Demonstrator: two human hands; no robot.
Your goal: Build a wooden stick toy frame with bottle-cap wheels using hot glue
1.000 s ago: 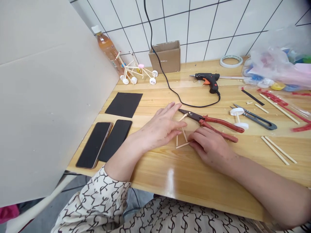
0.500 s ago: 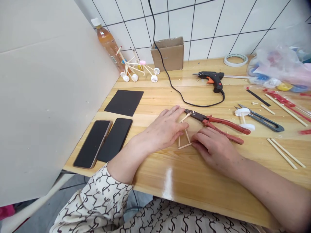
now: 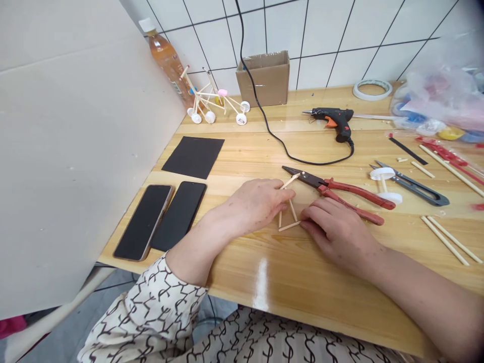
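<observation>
A small frame of thin wooden sticks (image 3: 289,226) lies on the table between my hands. My left hand (image 3: 259,204) is closed over its upper left part, fingers bent and hiding some of the sticks. At its lower right corner, my right hand (image 3: 330,227) pinches the end of a stick. Pliers with red handles (image 3: 333,190) lie just beyond, the jaws close to the frame's top end. Right of the pliers stands a pair of white wheels (image 3: 382,174) joined by a short stick, beside grey thread snips (image 3: 419,187).
A black glue gun (image 3: 336,121) with its cord lies behind the pliers. Two phones (image 3: 180,214) and a black sheet (image 3: 193,156) are at left. Farther back are a stick model (image 3: 212,101), a bottle (image 3: 168,60), a cardboard box (image 3: 264,80) and tape (image 3: 372,89). Loose sticks (image 3: 449,239) lie right.
The fingers of my left hand have drawn back slightly from the pliers' tip, so the jaws show fully. My right hand keeps its pinch on the stick. The view has shifted slightly.
</observation>
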